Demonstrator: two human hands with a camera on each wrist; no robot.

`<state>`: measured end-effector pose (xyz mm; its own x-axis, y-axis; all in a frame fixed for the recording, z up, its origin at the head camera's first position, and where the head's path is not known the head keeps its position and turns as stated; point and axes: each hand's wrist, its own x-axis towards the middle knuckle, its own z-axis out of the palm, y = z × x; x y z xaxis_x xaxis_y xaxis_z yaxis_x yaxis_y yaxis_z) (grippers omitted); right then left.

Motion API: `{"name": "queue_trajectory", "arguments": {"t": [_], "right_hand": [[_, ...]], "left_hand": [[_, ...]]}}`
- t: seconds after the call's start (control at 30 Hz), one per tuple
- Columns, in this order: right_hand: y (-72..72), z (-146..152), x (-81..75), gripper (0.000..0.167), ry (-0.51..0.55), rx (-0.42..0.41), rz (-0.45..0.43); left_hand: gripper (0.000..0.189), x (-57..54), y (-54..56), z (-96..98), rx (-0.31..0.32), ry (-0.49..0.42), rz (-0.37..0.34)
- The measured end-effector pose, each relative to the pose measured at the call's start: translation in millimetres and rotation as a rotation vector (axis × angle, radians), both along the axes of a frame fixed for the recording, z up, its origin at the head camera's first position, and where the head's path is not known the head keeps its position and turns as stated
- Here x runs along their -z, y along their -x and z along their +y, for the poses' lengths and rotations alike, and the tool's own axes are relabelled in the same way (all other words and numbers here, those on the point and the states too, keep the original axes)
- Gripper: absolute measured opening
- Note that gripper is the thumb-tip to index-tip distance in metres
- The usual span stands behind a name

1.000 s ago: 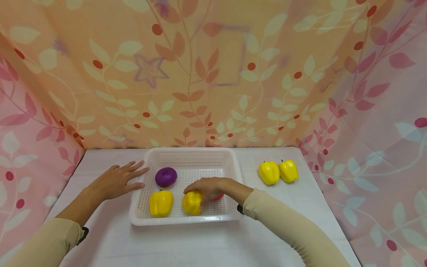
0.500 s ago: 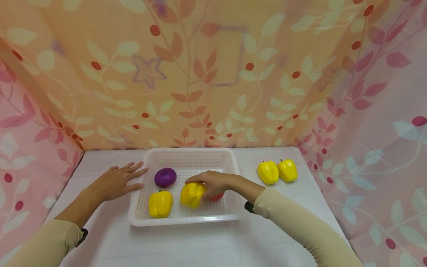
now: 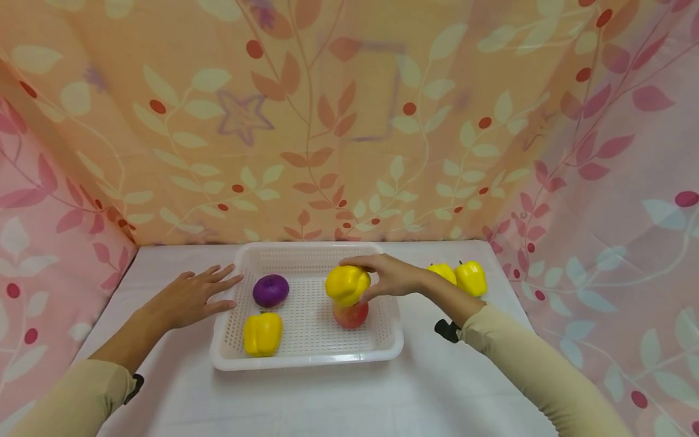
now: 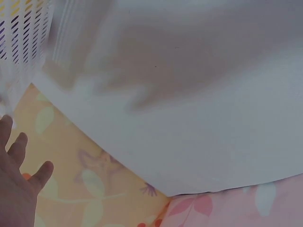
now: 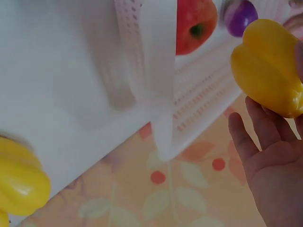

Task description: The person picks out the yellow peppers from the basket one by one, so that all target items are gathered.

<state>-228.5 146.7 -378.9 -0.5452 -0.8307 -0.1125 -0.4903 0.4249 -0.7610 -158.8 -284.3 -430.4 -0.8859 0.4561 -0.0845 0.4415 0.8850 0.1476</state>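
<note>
My right hand (image 3: 390, 276) grips a yellow bell pepper (image 3: 347, 285) above the right part of a white perforated basket (image 3: 306, 362). In the right wrist view the same bell pepper (image 5: 267, 68) sits between thumb and fingers. Below it, partly hidden, a red apple (image 3: 351, 315) lies in the basket. A purple onion-like vegetable (image 3: 270, 291) and a second yellow bell pepper (image 3: 263, 334) lie at the basket's left side. My left hand (image 3: 196, 297) is spread with straight fingers, its fingertips at the basket's left rim.
To the right of the basket, two more yellow bell peppers lie on the white table (image 3: 306, 400); the farther right pepper (image 3: 471, 278) shows fully, while the nearer pepper (image 3: 443, 273) is partly covered by my right forearm. Patterned curtains (image 3: 327, 121) enclose the back and sides.
My right hand has lifted the yellow bell pepper off the basket's floor and carried it right and away from me, over the apple. The left hand has stayed still.
</note>
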Motion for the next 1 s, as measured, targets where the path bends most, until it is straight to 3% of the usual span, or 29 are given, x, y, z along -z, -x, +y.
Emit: {"name": "queue_trajectory", "arguments": {"t": [0.3, 0.57, 1.0], "right_hand": [[2.2, 50, -7.6, 0.076, 0.026, 0.172, 0.036], [-0.1, 95, -3.9, 0.08, -0.014, 0.282, 0.046], [-19.7, 175, 26.6, 0.077, -0.04, 0.397, 0.023]], "left_hand": [[0.069, -0.3, 0.2, 0.2, 0.002, -0.002, -0.007], [0.068, 2.2, 0.1, -2.1, 0.009, -0.002, 0.02], [0.067, 3.9, 1.2, -2.4, 0.026, -0.005, 0.044]]}}
